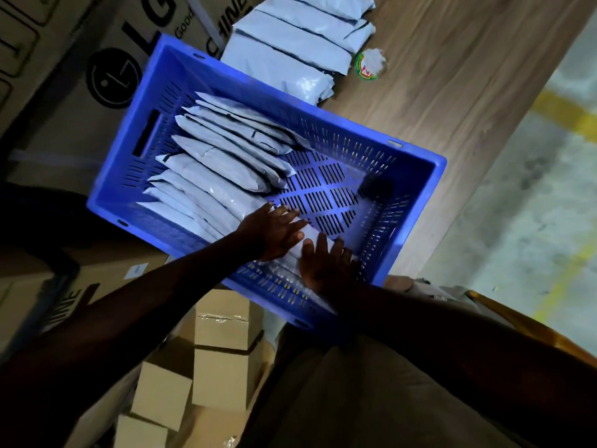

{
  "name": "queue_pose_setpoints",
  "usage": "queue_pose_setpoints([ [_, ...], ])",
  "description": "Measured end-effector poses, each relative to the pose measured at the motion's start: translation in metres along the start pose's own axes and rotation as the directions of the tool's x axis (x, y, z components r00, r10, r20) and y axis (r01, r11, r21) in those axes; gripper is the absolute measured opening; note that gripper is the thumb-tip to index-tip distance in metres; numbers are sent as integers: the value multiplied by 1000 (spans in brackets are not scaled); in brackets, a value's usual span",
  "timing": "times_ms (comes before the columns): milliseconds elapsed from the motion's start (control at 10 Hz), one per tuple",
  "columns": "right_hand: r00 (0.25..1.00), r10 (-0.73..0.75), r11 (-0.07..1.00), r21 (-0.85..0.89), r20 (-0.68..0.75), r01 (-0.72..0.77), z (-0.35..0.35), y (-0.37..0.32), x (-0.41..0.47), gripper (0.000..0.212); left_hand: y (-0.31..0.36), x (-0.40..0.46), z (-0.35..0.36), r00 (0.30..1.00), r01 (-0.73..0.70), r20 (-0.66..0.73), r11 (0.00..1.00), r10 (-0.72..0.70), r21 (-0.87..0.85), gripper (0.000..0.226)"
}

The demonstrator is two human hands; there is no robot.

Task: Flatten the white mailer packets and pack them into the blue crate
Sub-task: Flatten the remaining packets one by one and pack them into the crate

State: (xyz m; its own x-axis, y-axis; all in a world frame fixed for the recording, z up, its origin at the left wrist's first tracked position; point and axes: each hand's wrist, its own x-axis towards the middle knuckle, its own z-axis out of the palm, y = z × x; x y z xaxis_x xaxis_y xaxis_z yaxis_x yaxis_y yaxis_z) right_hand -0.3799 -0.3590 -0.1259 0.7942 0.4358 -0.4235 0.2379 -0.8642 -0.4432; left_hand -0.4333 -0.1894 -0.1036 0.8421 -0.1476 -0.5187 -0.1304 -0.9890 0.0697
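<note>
At lower centre, both hands — left [276,231], right [324,265] — press flat, fingers straight, on a packet [310,232] inside the crate [416,218]. Further packets [223,163] overlap at mid-left; a stack [290,50] lies on the tabletop [452,92] — upper centre.

Dim, bluish light overall. The arms [161,302] sit in deep shadow. The crate [416,176] glows saturated blue. Slight motion blur softens everything; wide-angle tilt bends the edges.
</note>
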Motion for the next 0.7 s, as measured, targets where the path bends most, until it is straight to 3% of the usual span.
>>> queue_pose_setpoints([
  [100,996,-34,995,96,-78,41,5,-6,6,79,2,-2,5,998,-37,-52,997,40,67,56],
  [200,994,-68,982,170,-85,82,7,-2,8,82,-3,-5,6,997,-66,40,991,62,120,46],
  [300,982,-169,978,112,-84,177,18,13,18,81,2,-5,7,996,-89,32,991,86,100,47],
  [400,961,-274,951,142,-28,275,16,18,13,66,5,-6,5,998,-67,12,992,66,111,49],
  [500,892,-421,906,-43,-164,420,-1,21,7,29,7,-10,5,997,-74,1,993,74,87,52],
  [600,903,-425,905,-18,-53,425,6,19,2,37,10,-10,4,999,-32,-13,999,32,16,56],
  [700,947,-322,947,13,-11,322,2,6,-2,77,11,-9,6,1000,23,2,997,-23,-69,61],
])
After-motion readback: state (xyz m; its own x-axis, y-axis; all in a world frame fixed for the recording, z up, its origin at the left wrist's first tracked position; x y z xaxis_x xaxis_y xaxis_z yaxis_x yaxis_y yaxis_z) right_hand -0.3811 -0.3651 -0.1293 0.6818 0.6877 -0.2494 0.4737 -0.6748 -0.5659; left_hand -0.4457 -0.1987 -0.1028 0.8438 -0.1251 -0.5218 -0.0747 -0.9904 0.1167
